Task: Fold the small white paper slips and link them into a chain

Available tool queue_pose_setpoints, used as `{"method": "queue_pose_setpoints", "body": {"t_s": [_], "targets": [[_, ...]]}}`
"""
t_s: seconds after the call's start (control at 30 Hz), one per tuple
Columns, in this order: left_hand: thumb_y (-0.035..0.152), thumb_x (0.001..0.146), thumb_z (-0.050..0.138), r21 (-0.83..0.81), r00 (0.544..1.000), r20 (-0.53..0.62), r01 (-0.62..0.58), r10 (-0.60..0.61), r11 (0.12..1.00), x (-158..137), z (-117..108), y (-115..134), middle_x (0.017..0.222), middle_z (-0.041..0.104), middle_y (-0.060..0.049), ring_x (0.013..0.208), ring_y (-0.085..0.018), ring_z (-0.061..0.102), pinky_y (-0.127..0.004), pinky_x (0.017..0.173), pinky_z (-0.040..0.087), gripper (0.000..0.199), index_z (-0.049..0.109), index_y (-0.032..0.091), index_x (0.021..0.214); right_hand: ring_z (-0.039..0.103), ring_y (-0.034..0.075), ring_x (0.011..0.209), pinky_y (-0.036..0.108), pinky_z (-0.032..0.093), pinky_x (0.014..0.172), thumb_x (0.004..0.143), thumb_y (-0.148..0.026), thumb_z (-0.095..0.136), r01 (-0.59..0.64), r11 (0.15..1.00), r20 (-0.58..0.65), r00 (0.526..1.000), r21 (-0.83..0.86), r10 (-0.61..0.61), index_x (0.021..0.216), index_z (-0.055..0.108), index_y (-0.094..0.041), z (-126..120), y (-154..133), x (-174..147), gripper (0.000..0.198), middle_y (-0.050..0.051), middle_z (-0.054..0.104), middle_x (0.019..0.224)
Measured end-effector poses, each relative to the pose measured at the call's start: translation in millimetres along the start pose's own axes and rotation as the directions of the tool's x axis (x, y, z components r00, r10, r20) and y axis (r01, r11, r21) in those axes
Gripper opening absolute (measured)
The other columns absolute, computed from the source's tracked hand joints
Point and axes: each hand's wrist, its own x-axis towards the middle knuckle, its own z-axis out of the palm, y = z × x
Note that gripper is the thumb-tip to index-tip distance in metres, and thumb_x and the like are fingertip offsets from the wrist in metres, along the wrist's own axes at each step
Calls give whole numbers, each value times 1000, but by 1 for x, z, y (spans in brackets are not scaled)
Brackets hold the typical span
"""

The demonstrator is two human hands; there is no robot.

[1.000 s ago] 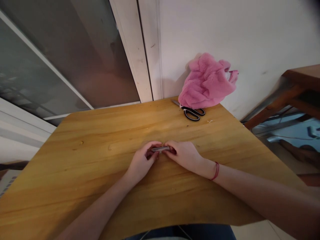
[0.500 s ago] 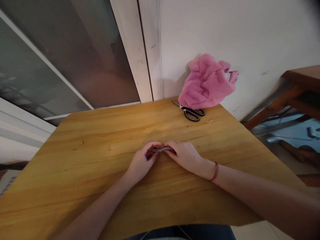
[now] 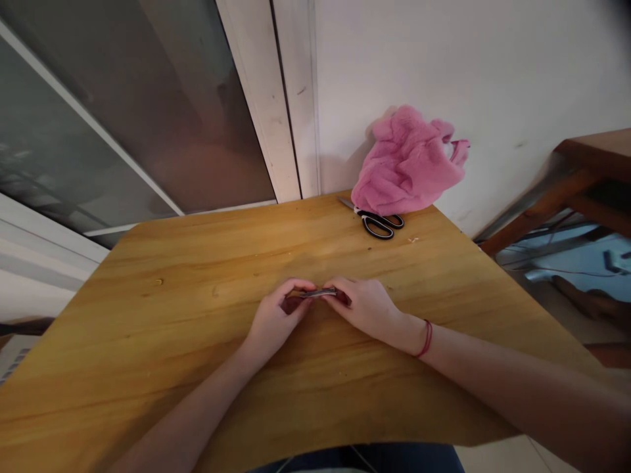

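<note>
Between my two hands, low over the wooden table, is a small thin flat grey item (image 3: 319, 293), seen nearly edge-on; its kind is not clear. My left hand (image 3: 277, 315) pinches its left end between thumb and fingers. At the other end, my right hand (image 3: 362, 305) is closed on it in the same way, with a red cord bracelet on the wrist. Fingertips hide both ends of the item.
Scissors (image 3: 377, 223) with black handles lie at the back of the table (image 3: 221, 394), against a fluffy pink cloth bundle (image 3: 409, 164) by the white wall. A tiny yellowish bit (image 3: 159, 282) lies at left. A wooden stand (image 3: 557, 190) is off to the right.
The grey item has turned slightly and looks straighter and more level. My left hand has shifted a little to the left; my right hand is nearly still, and both keep their pinch.
</note>
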Motion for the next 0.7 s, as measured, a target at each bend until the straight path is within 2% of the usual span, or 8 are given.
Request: {"method": "queue_pose_setpoints", "body": {"t_s": [0.13, 0.27, 0.37, 0.47, 0.53, 0.6, 0.7], "targets": [[19, 76, 58, 33, 998, 63, 2, -4, 999, 1, -1, -1, 98, 64, -4, 90, -16, 62, -33, 86, 48, 19, 58, 20, 95, 56, 12, 57, 23, 27, 51, 81, -33, 56, -60, 998, 19, 998, -6, 60, 96, 58, -22, 0, -1, 2, 19, -3, 64, 71], [20, 77, 56, 80, 996, 81, 22, -28, 997, 2, 0, -4, 93, 64, -3, 87, -15, 61, -31, 83, 48, 14, 59, 20, 92, 57, 13, 63, 23, 28, 53, 82, -27, 54, -24, 1000, 63, 998, -9, 25, 93, 61, -22, 0, -1, 3, 14, -1, 66, 74], [22, 77, 57, 60, 999, 28, 27, -28, 998, 0, -1, -3, 92, 63, -2, 85, -15, 61, -29, 79, 48, 14, 59, 21, 91, 55, 12, 64, 23, 30, 55, 85, -27, 52, -32, 996, 41, 999, 86, 29, 91, 62, -22, -1, 2, 2, 13, 0, 65, 76], [23, 78, 59, -28, 1000, -11, 14, -15, 999, -1, -3, 2, 98, 62, -2, 86, -14, 60, -29, 80, 47, 21, 58, 23, 99, 51, 10, 62, 22, 33, 56, 85, -29, 53, -45, 964, 1, 999, 261, 46, 90, 61, -20, -3, 3, 3, 14, 0, 63, 77], [23, 77, 61, -134, 1000, 20, 12, -9, 991, -2, -4, 7, 108, 61, -3, 96, -16, 58, -30, 86, 44, 30, 56, 25, 106, 49, 10, 62, 22, 34, 57, 86, -30, 52, -37, 905, 11, 999, 423, 36, 88, 60, -18, -3, 3, 4, 14, -1, 59, 75], [24, 77, 62, -280, 995, 99, 45, -17, 959, -3, -1, 11, 122, 56, -4, 112, -19, 51, -33, 97, 38, 40, 53, 27, 116, 46, 10, 62, 21, 35, 56, 87, -30, 49, -39, 800, 35, 999, 599, 22, 87, 58, -17, -3, 0, 6, 16, -1, 56, 73], [28, 83, 54, -510, 982, 177, 144, -60, 848, -5, 8, 14, 135, 47, -4, 127, -22, 38, -37, 106, 27, 43, 48, 29, 126, 42, 8, 57, 20, 33, 51, 89, -34, 46, -96, 614, 101, 995, 783, 26, 89, 55, -17, 1, -6, 8, 20, -2, 50, 69]]}}
